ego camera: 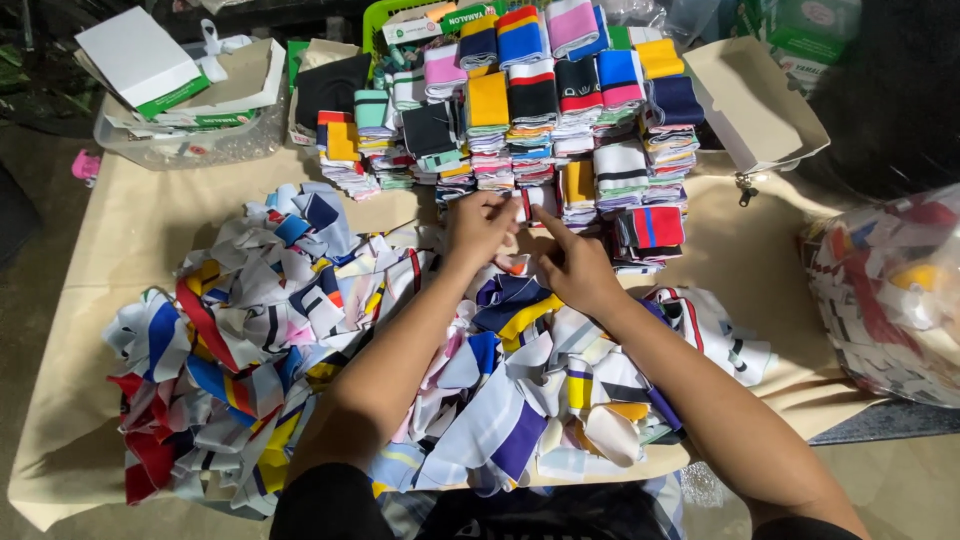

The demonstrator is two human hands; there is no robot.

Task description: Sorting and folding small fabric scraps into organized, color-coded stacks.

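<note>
Clear plastic bag (890, 300) at the table's (110, 240) right edge holds fabric pieces, while left hand (478, 228) and right hand (572, 268) pinch 1 small striped piece (527, 205), orientation unclear, near the far-edge stacks (560, 110).

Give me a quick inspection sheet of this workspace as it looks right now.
Surface: beige cloth-covered table, mostly covered.
Job's things: loose heap of multicoloured striped fabric pieces in front; neat folded stacks of the same fabric pieces behind.
Clutter: clear plastic tub of white and green cardboard boxes far left; open beige cardboard box far right; clear plastic bag of fabric pieces at right edge.
Hands: left hand and right hand meet on a small fabric piece by the stacks; grip unclear.
Cables: nothing seen.
Surroundings: dim floor; green plastic basket behind the stacks.
</note>
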